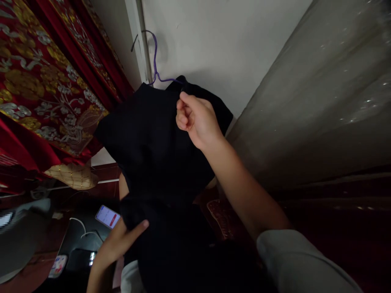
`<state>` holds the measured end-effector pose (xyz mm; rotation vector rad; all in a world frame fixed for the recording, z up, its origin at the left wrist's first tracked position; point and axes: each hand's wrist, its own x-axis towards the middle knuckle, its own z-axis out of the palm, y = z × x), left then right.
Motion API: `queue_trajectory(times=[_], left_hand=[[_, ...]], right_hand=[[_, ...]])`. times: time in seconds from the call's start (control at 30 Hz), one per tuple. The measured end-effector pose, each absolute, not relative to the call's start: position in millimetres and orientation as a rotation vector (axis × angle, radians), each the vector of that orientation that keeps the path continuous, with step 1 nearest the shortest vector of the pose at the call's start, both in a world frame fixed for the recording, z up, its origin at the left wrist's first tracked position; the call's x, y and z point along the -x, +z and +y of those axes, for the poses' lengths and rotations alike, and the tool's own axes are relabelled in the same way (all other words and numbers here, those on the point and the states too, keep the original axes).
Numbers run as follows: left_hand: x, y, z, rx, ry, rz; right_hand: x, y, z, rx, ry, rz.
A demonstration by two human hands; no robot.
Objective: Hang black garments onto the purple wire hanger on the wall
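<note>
A black garment hangs from a purple wire hanger, its body falling down the middle of the view. My right hand is closed at the garment's upper right, by the neckline, with thumb and fingers pinched together on the cloth. Lower down, my left hand grips the garment's left side. Its thumb lies over the dark cloth, and the other fingers are hidden behind. Folds and seams are hard to make out in the dark fabric.
The hanger hooks on a white edge by a pale wall. Red embroidered cloth hangs left; translucent plastic sheeting covers the right. Lower left are a lit phone, a white cable and a grey shape.
</note>
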<state>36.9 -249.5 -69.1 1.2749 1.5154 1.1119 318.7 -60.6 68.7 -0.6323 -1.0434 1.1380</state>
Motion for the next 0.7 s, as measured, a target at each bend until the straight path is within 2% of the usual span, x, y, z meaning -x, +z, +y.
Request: queue_trajectory(times=[0.1, 0.2, 0.37, 0.43, 0.6, 0.7], left_hand=[[-31, -45, -223, -1.743, 0.915, 1.533], [-48, -10, -185, -2.073, 0.909, 1.35], [-112, 59, -101, -2.235, 1.382, 1.004], [-133, 79, -73, -2.214, 1.456, 0.924], [-154, 92, -51, -2.27, 1.521, 0.881], [-144, 94, -51, -2.336, 1.807, 0.874]], right_hand=[[-317, 54, -64, 0.733, 1.161, -1.052], [-311, 45, -66, 0.766, 1.135, -1.073], [-303, 58, -71, 0.757, 1.048, -1.173], [-304, 67, -73, 0.743, 1.001, -1.235], [-304, 58, -62, 0.771, 0.83, -1.311], [-296, 29, -55, 0.9, 0.803, -1.296]])
